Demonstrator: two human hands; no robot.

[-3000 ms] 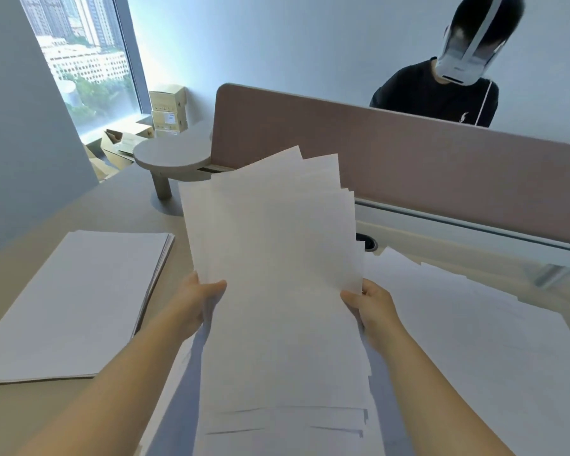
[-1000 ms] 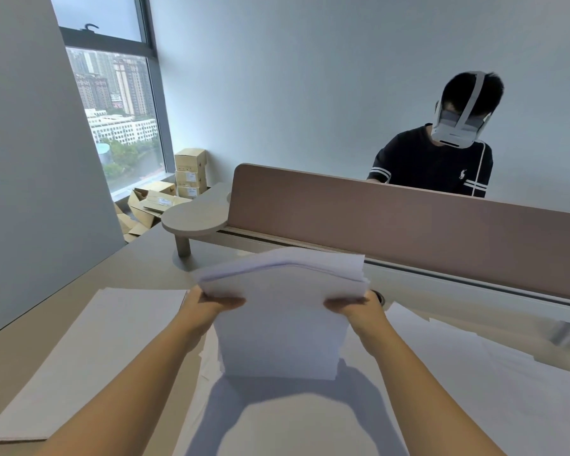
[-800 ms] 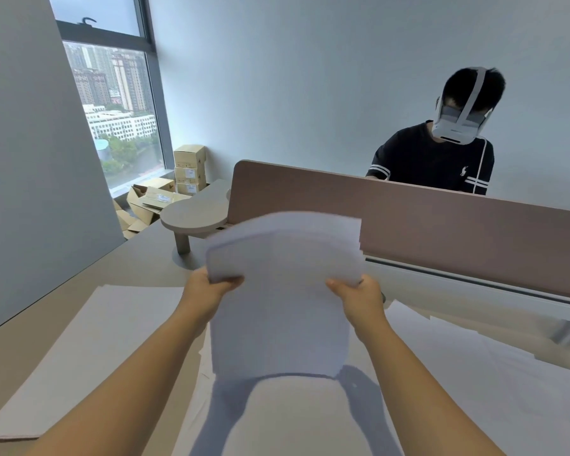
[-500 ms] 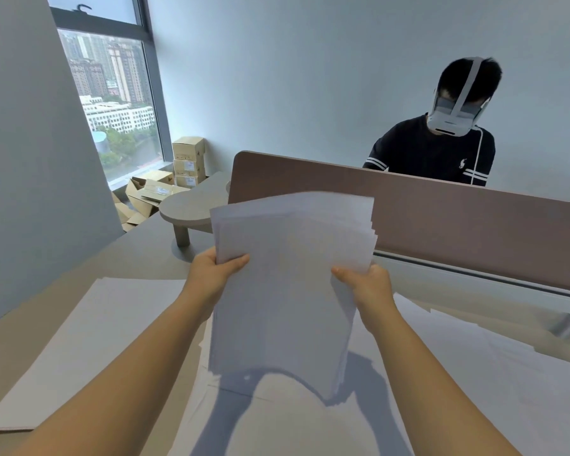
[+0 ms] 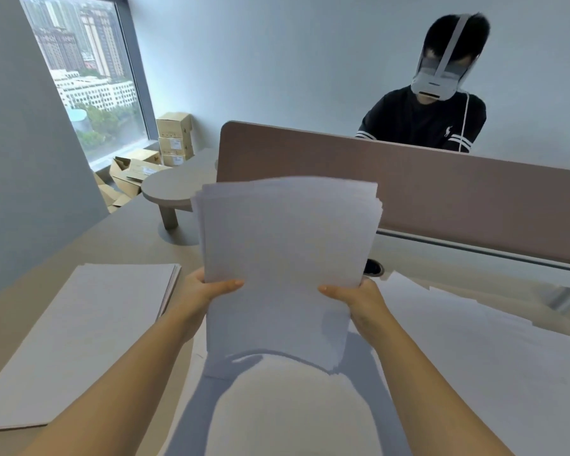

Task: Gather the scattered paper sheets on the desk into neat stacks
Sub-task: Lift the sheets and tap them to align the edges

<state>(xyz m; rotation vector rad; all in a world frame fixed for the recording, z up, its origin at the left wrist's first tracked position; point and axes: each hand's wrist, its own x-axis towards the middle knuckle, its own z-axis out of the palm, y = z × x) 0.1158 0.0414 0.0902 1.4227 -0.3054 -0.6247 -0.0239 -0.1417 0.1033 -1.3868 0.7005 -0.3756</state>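
A bundle of white paper sheets [image 5: 287, 258] stands upright in front of me, its lower edge on the papers below. My left hand [image 5: 204, 291] grips its left edge and my right hand [image 5: 359, 297] grips its right edge. The bundle's top edges are slightly fanned. A neat stack of paper [image 5: 79, 340] lies flat on the desk at the left. Loose scattered sheets [image 5: 474, 350] cover the desk to the right and under my arms.
A brown divider panel [image 5: 441, 192] runs along the desk's far edge, with a person in a black shirt [image 5: 425, 123] seated behind it. A small round shelf [image 5: 171, 189] stands at the back left. Cardboard boxes [image 5: 173, 139] sit by the window.
The bundle went from tilted down to upright. My hands slid from its upper part down to the lower sides, and its edges look more even than three seconds ago.
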